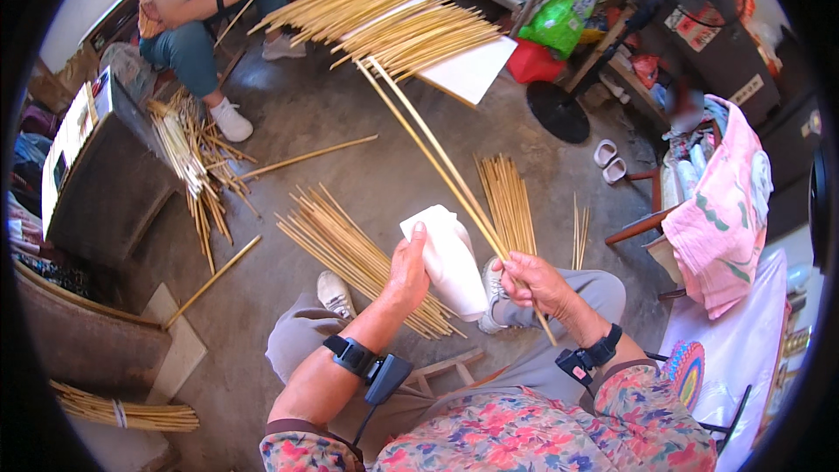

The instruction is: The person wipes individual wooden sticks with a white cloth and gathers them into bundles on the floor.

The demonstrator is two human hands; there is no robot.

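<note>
My left hand (409, 270) grips a folded white cloth or paper (452, 262), the thumb on its near side. Two long thin wooden sticks (436, 154) are pinched in my right hand (534, 282); they lie close together at the hand and spread slightly towards their far ends. Those ends reach the edge of a board (475, 72) covered with rows of similar sticks (426, 29). On the floor between my feet lies a spread bundle of sticks (354, 242). Another bundle (508, 200) lies beyond my right hand, with a few thin sticks (579, 236) to its right.
Another person (196, 6) sits at the upper left, beside a stick pile (196, 157). A tied bundle (131, 414) lies lower left. A fan base (557, 111), small shoes (610, 161) and a chair with a pink cloth (714, 229) stand on the right. A wooden frame (446, 370) lies near my lap.
</note>
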